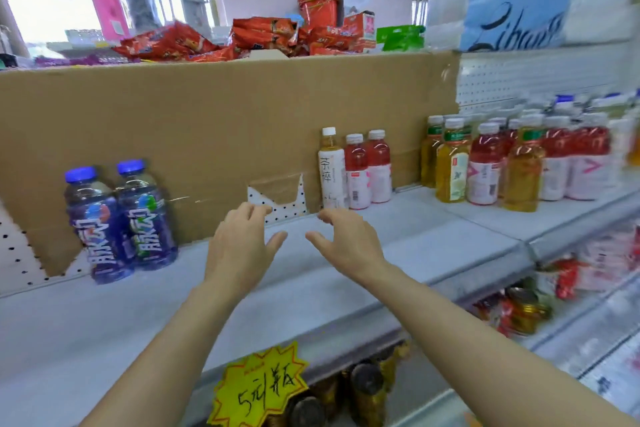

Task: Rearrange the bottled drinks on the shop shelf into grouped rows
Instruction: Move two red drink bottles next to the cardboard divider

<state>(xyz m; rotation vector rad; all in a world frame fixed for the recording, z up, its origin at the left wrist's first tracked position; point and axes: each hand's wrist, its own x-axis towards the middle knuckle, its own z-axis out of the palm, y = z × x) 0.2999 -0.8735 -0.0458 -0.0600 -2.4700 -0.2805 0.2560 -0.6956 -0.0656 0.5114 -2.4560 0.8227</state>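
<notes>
Both hands are out over the shelf [398, 243], left hand [242, 246] and right hand [349, 246], fingers loosely spread, holding nothing. Two blue bottles [121, 218] stand upright at left, leaning a bit. Behind the hands, a white tea bottle [331, 172] and two red drinks [369, 172] stand upright against the cardboard [207, 121]. A mixed yellow and red bunch [519, 159] stands upright farther right.

bright, even daylight | window [52, 10] blown out | right edge blurred | wide-angle bending at edges
</notes>
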